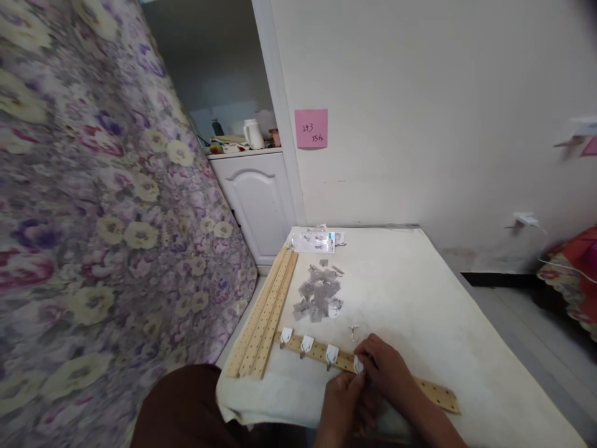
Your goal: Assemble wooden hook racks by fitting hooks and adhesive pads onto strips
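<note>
A perforated wooden strip (436,396) lies across the near part of the table, with white hooks (306,344) fixed along its left half. Both of my hands meet at another white hook (358,364) on the strip. My left hand (339,398) pinches it from the near side, fingers closed. From the right, my right hand (385,367) closes its fingertips on the same hook, and its forearm crosses over the strip. Just beyond my hands sits a loose metal hook (354,333). My fingers partly cover the held hook.
Several perforated wooden strips (263,317) lie side by side along the table's left edge. Small clear packets (319,292) are heaped mid-table. Flat plastic packaging (311,241) rests at the far edge. A floral curtain (116,186) hangs left; a white cabinet (256,199) stands behind.
</note>
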Demonstrator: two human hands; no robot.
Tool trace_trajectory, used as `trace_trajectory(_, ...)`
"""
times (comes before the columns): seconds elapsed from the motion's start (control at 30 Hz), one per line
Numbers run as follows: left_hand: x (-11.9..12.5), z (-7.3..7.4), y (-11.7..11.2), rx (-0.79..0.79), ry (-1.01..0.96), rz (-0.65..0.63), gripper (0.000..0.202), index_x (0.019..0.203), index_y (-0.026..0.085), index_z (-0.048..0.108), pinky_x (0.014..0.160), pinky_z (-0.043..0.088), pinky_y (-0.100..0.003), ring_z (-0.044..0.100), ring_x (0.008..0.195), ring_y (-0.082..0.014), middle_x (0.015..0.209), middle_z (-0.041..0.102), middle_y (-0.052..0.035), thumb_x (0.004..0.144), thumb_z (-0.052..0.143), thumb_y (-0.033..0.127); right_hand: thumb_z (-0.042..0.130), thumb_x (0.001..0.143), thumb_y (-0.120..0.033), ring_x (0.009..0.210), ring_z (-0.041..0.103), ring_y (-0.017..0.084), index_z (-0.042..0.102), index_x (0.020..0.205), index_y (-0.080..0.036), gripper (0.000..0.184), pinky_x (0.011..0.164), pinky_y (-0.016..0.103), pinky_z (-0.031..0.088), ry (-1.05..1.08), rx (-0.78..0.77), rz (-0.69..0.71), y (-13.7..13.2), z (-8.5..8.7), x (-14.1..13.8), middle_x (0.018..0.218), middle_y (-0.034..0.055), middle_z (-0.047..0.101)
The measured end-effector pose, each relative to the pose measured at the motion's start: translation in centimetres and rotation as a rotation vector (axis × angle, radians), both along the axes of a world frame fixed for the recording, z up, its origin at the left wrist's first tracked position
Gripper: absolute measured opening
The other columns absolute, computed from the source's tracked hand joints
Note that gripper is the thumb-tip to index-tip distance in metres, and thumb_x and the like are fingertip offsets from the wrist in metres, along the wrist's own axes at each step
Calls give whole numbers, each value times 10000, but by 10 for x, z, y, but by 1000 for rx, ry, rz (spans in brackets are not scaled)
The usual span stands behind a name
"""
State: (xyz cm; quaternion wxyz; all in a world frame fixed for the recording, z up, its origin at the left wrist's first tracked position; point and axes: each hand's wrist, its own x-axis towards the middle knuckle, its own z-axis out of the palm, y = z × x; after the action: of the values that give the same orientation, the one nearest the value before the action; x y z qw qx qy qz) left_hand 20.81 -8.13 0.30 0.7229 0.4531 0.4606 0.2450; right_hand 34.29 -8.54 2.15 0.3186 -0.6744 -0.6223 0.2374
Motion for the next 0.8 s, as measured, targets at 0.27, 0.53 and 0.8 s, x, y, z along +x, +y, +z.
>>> trace_trajectory(0.27, 0, 2, 0, -9, 9, 8, 492, 742, 163, 498, 303, 244, -180, 523, 327, -96, 493, 610, 8, 636, 575, 638, 421, 807, -188, 834, 597, 179, 657, 871, -185, 244, 765, 284, 434, 108, 28, 25, 2, -2, 8, 868, 60, 653)
trace_trajectory(0.53, 1, 5, -1, -29, -1, 27, 495, 737, 155, 504, 295, 227, -163, 510, 319, -70, 498, 608, 22, 636, 583, 633, 423, 823, -298, 733, 607, 184, 645, 931, -193, 269, 703, 308, 469, 204, 173, -178, -6, 16, 56, 873, 60, 674)
trace_trajectory(0.8, 2, 4, 1, -66, -18, 34, 479, 740, 151, 502, 288, 221, -153, 512, 308, -69, 492, 611, 26, 625, 611, 603, 493, 790, -326, 779, 603, 192, 658, 889, -199, 231, 705, 294, 456, 274, 129, -252, -10, 17, 72, 854, 47, 682)
